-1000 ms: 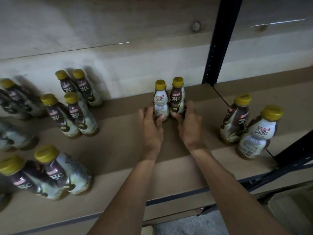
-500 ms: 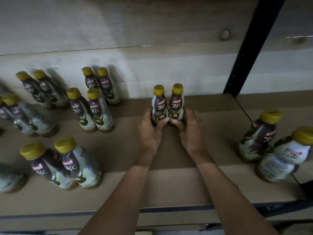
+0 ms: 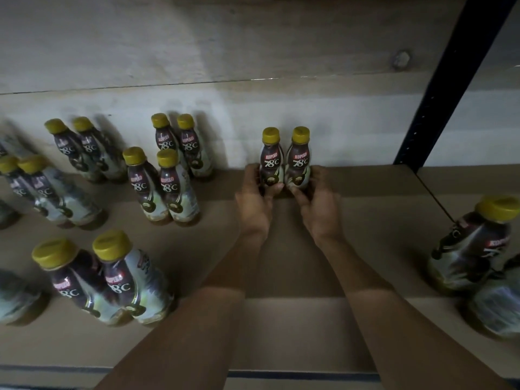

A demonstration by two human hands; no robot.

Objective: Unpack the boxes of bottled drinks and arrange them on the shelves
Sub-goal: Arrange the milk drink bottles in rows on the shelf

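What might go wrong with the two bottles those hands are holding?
The left hand and right hand grip the left bottle and right bottle low down, so the tall bottles might tip when released. They stand touching, so one falling would likely knock the other over. A toppled bottle might roll off the front edge of the shelf.

Yellow caps [image 3: 271,135]; brown shelf [image 3: 292,327]
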